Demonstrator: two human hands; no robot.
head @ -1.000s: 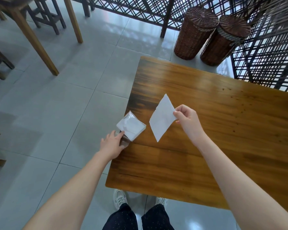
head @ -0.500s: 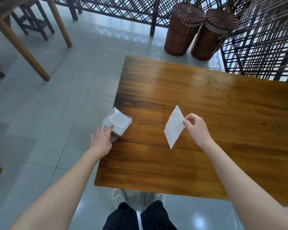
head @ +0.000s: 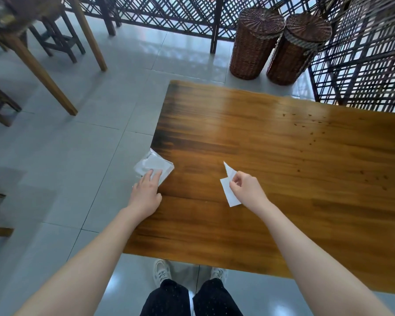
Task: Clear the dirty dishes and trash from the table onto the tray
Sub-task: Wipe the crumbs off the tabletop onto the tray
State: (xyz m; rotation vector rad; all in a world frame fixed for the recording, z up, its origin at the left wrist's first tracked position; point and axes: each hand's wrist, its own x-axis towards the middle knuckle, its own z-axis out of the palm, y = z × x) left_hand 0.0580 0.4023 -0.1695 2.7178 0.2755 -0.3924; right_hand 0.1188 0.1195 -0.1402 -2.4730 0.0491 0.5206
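**Napkin in my right hand, tissue pack under my left**

My right hand is curled, thumb and fingertips pinching a thin white paper napkin. It hangs creased and folded just above the wooden counter, one pointed corner sticking up past my knuckles and the wider end dropping below them. My left hand lies flat, fingers straight and together, with the fingertips pressing on a tissue pack. The pack sits at the counter's left edge, with part of it jutting out over the floor. Its clear wrapper is crumpled and shiny. If there is print on it, it is too blurred for me to read.

The two hands are well apart, with bare, glossy wood between them. Small dark specks are scattered across the far right part of the counter.

Past the far edge stand two tall lidded wicker baskets, touching each other, and the right one leans against the dark lattice screen. The same lattice runs along the back. To my left, on the pale grey tiles, are the slanted legs of another wooden table and a dark stool behind them. At the bottom I can see my dark dotted trousers and the toes of my light shoes, tucked just under the counter's near edge.
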